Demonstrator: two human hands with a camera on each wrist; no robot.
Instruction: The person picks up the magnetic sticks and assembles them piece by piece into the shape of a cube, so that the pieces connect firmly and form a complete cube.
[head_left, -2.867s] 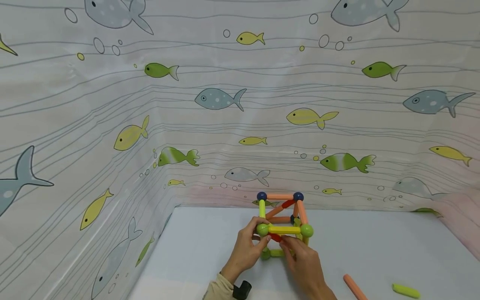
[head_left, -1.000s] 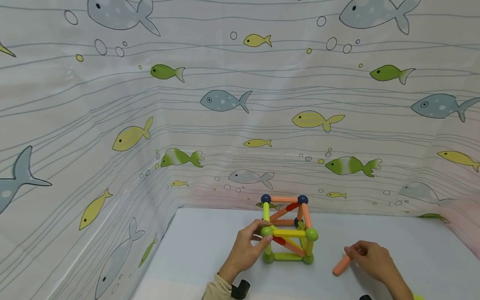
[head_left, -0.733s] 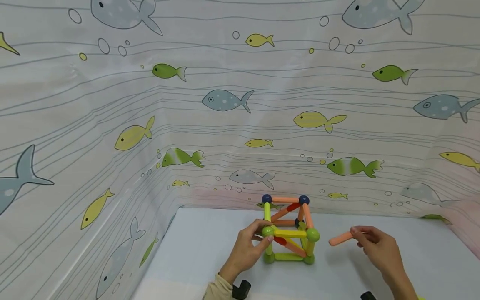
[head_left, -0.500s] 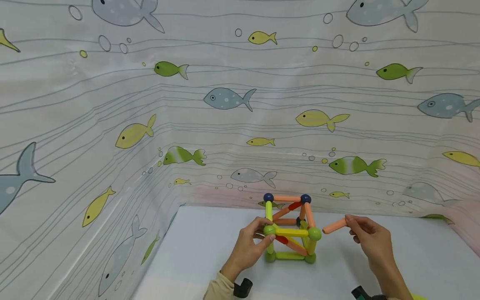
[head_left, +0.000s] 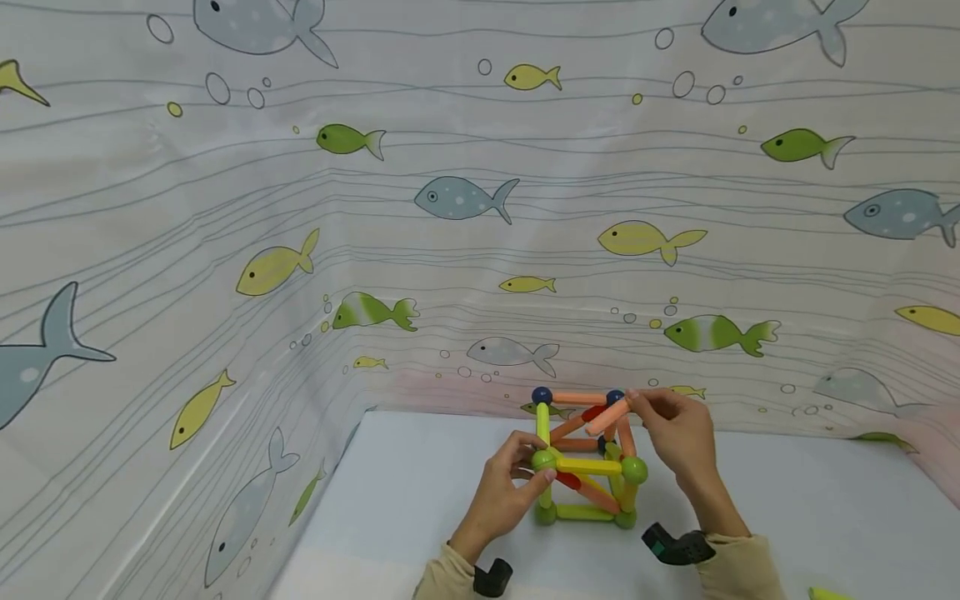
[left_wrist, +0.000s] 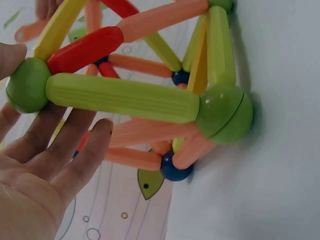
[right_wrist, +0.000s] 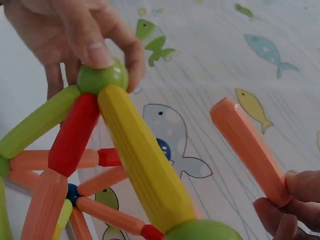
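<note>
A cube-like frame of coloured rods and balls (head_left: 588, 467) stands on the white table. Green balls join its near face, and dark blue balls sit at its far corners. My left hand (head_left: 501, 492) pinches the near upper-left green ball (right_wrist: 102, 77) between thumb and fingers. Above the frame's top, my right hand (head_left: 678, 433) pinches one end of a loose orange rod (right_wrist: 250, 150). In the right wrist view that rod's other end points into the air, apart from the yellow top rod (right_wrist: 145, 160). Red and orange diagonal rods (left_wrist: 90, 47) cross the faces.
A yellow-green rod (head_left: 828, 593) lies at the table's front right, cut off by the picture's edge. Behind the white tabletop (head_left: 420, 467) rises a fish-patterned sheet (head_left: 450, 275). Dark wrist cameras (head_left: 675, 546) hang below both wrists.
My right hand has left the frame's front, picked up the orange rod from the table at right, and carried it left and up over the frame. My left hand keeps its hold on the ball.
</note>
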